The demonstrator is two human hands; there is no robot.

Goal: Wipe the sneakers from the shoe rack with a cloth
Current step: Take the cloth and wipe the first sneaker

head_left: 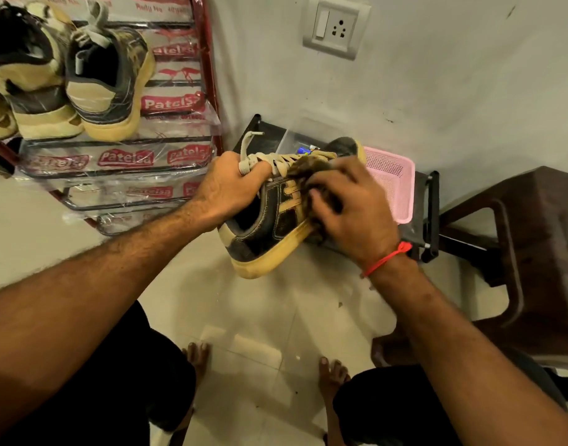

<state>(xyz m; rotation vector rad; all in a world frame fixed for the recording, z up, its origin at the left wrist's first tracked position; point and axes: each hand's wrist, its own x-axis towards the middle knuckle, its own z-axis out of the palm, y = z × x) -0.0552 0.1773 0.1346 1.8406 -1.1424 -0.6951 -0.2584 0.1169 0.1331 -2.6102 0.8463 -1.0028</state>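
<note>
Gripping the sneaker (269,226) at its laces, the left hand (231,188) holds it above the floor, beside the rack (208,75). The right hand (353,210) presses a cloth (308,165) against its side.

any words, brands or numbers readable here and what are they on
"Patelsa": red logo, repeated on the clear plastic wrap round the shoe rack shelves.
"Patelsa": the same logo on the shelf above.
Small red print at the top of the wrap: too blurred to read.
Sneaker held in the hands: no readable text.
Wall socket: no text.
</note>
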